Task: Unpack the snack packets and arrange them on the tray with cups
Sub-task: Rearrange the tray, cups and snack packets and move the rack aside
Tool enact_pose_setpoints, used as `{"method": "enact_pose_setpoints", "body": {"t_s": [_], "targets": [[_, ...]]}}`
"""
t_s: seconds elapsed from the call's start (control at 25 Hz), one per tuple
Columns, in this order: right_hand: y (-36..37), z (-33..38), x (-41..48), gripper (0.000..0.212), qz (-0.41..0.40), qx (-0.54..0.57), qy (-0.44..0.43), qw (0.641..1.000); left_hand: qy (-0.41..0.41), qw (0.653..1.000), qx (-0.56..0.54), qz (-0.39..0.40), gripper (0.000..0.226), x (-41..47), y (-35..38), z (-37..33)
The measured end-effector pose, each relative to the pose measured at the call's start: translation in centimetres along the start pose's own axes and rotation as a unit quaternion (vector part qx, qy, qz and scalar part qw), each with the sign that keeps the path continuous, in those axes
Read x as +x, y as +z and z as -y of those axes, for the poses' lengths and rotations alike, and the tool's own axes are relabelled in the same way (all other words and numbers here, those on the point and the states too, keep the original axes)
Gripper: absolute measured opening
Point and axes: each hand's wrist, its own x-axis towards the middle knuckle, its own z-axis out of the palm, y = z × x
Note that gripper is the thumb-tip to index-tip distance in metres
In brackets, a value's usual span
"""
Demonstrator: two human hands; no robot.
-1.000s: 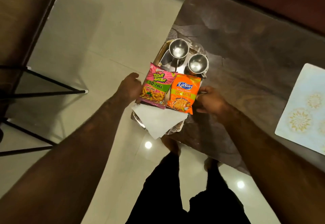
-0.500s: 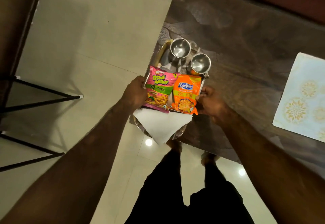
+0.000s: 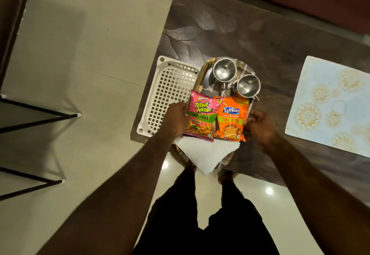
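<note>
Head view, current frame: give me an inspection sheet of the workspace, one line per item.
Surface: dark patterned table, bare across its far side.
Job's things: metal tray carries two steel cups at its far end, a pink snack packet and an orange snack packet side by side, and white napkins at its near end.
Clutter: white perforated basket left of the tray; pale floral placemat on the right.
Grippers: left hand at the tray's left edge, right hand at its right edge, both apparently gripping it.
Cables: nothing seen.
Surroundings: tiled floor, black chair legs, the person's legs below.
</note>
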Motion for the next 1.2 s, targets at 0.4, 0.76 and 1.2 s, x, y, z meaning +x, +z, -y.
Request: {"method": "enact_pose_setpoints", "body": {"t_s": [0.4,0.76,1.2], "targets": [[-2.4,-3.7,3.3,0.038,-0.011,-0.053,0.012,0.998,-0.040,0.994,0.096,0.024,0.033,-0.5,6.0,-1.3],[-1.4,-3.5,4.0,0.034,-0.090,-0.073,0.002,0.993,-0.081,0.993,0.082,-0.019,0.037,-0.6,8.0,-3.8],[1.7,-1.5,-0.6,0.022,-0.131,-0.047,0.027,0.990,-0.045,0.992,0.077,-0.085,0.060,-2.0,7.2,-5.0]]}}
